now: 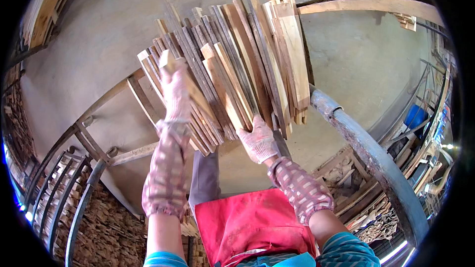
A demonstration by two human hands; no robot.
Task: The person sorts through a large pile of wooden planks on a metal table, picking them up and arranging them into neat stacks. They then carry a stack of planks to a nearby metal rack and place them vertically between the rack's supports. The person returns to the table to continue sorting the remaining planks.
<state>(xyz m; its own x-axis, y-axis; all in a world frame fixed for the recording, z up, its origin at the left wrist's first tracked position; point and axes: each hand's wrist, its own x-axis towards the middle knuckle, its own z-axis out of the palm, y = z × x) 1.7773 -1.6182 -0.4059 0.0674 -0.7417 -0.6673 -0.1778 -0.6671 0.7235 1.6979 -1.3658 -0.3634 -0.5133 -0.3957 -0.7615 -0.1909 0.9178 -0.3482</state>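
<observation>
A wide row of wooden strips point(237, 54), some with dark bark edges, lies side by side in front of me with uneven far ends. My left hand point(175, 91), in a pale knit glove, is closed around a light wooden strip point(200, 103) over the left part of the row and is slightly blurred. Also gloved, my right hand point(260, 142) has its thumb and fingers around the near end of a pale wooden strip point(231, 83) in the middle of the row. Its palm side is hidden.
A worn metal pipe point(368, 155) curves along the right, and a wooden rail point(373, 5) runs off at the far right. On the left, a barred metal frame point(79, 207) stands by heaped wood pieces point(111, 227). Planks point(42, 15) are stacked at the far left.
</observation>
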